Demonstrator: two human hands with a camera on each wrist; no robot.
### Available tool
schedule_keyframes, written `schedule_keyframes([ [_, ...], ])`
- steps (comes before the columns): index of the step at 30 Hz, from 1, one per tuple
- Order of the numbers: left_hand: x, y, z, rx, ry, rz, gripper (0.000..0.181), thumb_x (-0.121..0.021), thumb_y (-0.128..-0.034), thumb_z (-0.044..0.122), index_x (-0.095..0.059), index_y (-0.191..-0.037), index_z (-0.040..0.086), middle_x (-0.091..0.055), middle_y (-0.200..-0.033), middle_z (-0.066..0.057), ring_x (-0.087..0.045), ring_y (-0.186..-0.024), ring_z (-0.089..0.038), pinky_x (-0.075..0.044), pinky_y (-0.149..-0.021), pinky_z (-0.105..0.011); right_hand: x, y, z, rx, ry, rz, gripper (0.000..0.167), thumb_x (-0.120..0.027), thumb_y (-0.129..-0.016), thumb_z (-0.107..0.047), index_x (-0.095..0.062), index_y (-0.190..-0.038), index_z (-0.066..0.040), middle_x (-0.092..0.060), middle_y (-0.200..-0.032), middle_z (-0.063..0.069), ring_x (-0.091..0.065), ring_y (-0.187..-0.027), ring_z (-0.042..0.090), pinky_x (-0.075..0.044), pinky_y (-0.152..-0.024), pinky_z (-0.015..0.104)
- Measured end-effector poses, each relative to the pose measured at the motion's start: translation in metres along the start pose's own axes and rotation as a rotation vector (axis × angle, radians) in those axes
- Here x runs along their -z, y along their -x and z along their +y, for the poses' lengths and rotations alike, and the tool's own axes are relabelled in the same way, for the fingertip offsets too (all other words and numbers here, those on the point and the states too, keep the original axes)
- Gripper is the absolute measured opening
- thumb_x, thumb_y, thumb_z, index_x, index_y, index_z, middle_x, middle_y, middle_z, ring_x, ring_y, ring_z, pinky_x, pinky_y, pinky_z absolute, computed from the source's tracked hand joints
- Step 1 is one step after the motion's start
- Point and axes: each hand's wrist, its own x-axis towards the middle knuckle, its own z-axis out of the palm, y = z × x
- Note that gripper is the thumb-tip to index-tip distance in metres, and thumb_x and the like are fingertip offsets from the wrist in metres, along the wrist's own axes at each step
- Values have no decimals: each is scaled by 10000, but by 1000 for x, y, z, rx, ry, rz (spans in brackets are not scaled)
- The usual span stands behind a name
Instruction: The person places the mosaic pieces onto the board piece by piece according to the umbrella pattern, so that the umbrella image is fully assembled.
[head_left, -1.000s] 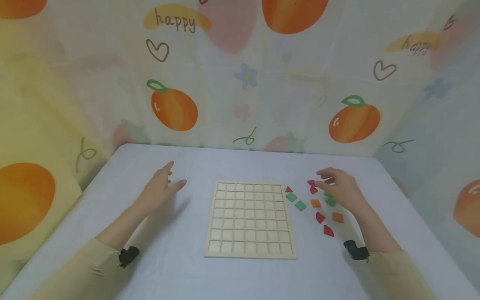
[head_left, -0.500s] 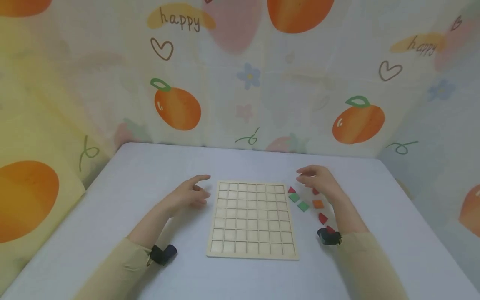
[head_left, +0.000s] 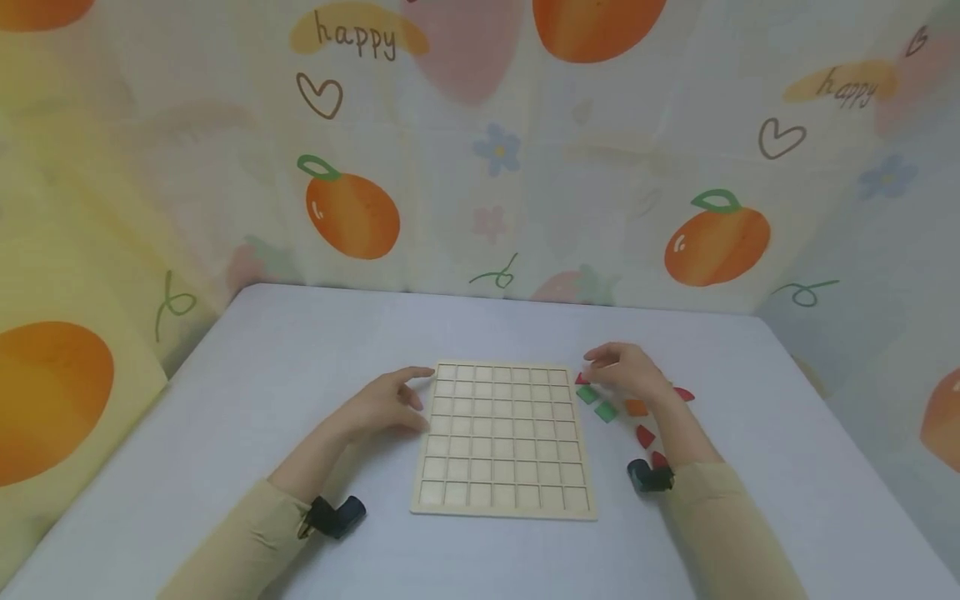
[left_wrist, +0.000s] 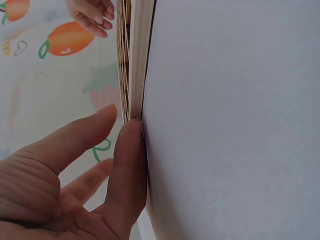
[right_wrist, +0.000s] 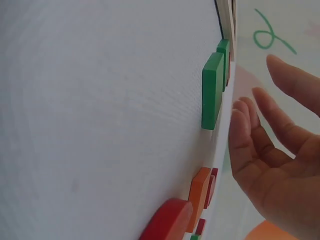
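Half a second ago a gap parted the left hand (head_left: 386,404) from the board (head_left: 502,437); now a relaxed, spread finger touches the board's edge, just right of that hand, perhaps to steady it. The right hand (head_left: 626,371), loosely bent, nothing visibly held, has neared the red triangle (head_left: 581,380) beside its fingertips.

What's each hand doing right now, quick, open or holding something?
Left hand: open, at the left edge of the board.
Right hand: open, holding nothing, near the green pieces.
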Motion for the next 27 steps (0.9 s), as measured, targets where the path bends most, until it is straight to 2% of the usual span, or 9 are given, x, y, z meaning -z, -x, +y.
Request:
schedule_keyframes([
  [4,-5,-2,0,24,-57,35,827,-793,-705,68,-467,-1461,134,-651,-988,-102,-598,-742,-158,-500,-661,-255,-2,-2,2,-4,24,-1,435,-700,-891,-279,-625,-1271,-82,-633,-1251,181,-595,-1097,295,-526,-929,406],
  [11,-9,-2,2,52,-36,53,782,-773,-711,12,-497,-1437,104,-623,-992,-108,-597,-696,-150,-527,-648,-253,-5,-3,1,-11,53,7,417,-699,-889,-284,-640,-1249,-81,-638,-1239,176,-586,-1099,304,-516,-923,424],
  [18,-15,0,6,51,-123,61,783,-816,-707,47,-516,-1426,112,-638,-1034,-104,-595,-739,-157,-502,-648,-249,-7,-5,3,16,92,0,422,-721,-879,-309,-658,-1214,-61,-671,-1202,173,-603,-1061,287,-523,-882,387],
  [27,-17,2,5,81,-82,74,788,-818,-704,26,-520,-1428,124,-625,-1013,-89,-591,-692,-147,-516,-630,-246,-13,-7,1,39,146,34,329,-724,-882,-269,-700,-1140,-66,-701,-1125,149,-607,-1040,278,-506,-873,406],
])
